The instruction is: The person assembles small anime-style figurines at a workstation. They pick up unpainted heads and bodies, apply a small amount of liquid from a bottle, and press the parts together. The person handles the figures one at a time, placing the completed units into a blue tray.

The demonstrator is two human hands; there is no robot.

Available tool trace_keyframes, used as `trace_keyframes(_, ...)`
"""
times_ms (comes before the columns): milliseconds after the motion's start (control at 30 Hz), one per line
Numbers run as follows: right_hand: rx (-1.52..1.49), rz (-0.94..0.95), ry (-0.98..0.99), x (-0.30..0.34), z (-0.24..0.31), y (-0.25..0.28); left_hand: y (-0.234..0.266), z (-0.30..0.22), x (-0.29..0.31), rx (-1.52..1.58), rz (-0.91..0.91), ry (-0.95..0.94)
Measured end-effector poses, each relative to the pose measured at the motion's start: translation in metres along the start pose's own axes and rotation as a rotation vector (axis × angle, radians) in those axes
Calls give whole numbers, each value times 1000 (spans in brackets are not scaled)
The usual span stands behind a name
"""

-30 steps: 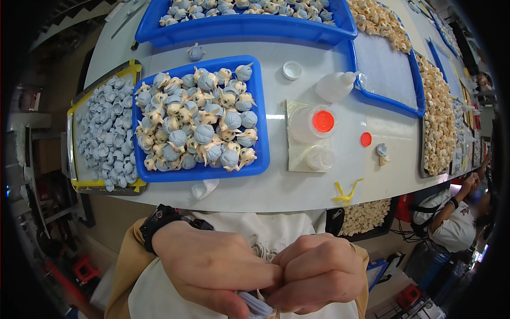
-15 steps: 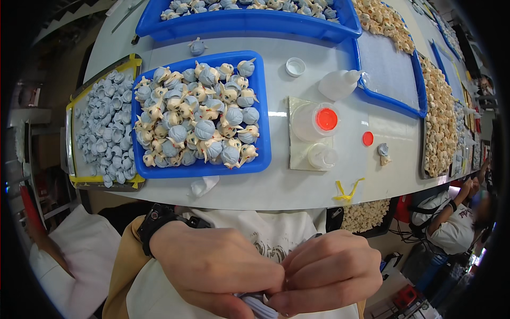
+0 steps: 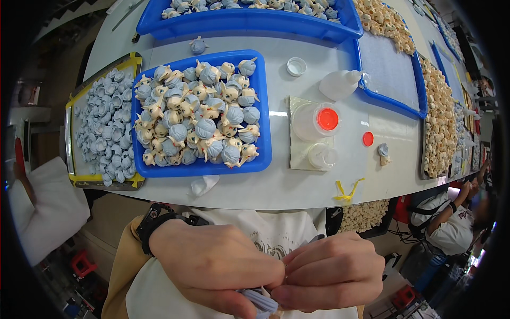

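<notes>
Close to my body, below the table edge, both hands are closed together on a small doll head [image 3: 258, 302] with ridged blue-grey hair. My left hand [image 3: 215, 263], with a black watch on its wrist, grips it from the left, thumb underneath. My right hand [image 3: 332, 271] has its fingers curled in and pinches the other side. A bit of cream shows low between the hands, but most of the piece is hidden by fingers. In front of me a blue tray [image 3: 268, 151] holds many cream doll heads with blue-grey hair.
A yellow-taped tray [image 3: 71, 141] of blue-grey hair pieces stands left. Right of centre are a red-topped container [image 3: 308, 125], a squeeze bottle [image 3: 337, 85] and a red cap [image 3: 367, 139]. A larger blue bin [image 3: 249, 26] stands behind. Co-workers sit at both sides.
The doll head has turned so more of its blue-grey hair shows between my hands, which have shifted slightly. The person at the left has moved farther left.
</notes>
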State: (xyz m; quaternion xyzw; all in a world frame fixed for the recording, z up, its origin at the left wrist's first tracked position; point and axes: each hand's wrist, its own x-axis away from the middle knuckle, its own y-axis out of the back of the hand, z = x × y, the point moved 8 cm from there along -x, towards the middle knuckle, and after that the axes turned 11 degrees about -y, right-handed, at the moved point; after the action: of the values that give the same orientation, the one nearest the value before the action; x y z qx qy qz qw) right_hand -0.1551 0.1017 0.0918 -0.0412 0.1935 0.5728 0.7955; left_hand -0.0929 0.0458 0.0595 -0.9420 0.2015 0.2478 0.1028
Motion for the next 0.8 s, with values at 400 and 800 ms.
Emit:
trace_keyframes(400,65,-32,52,1,5,-2,-3,3,6,1,25,8)
trace_keyframes(800,10,2,-6,-2,0,1,-4,9,9,118,31,51)
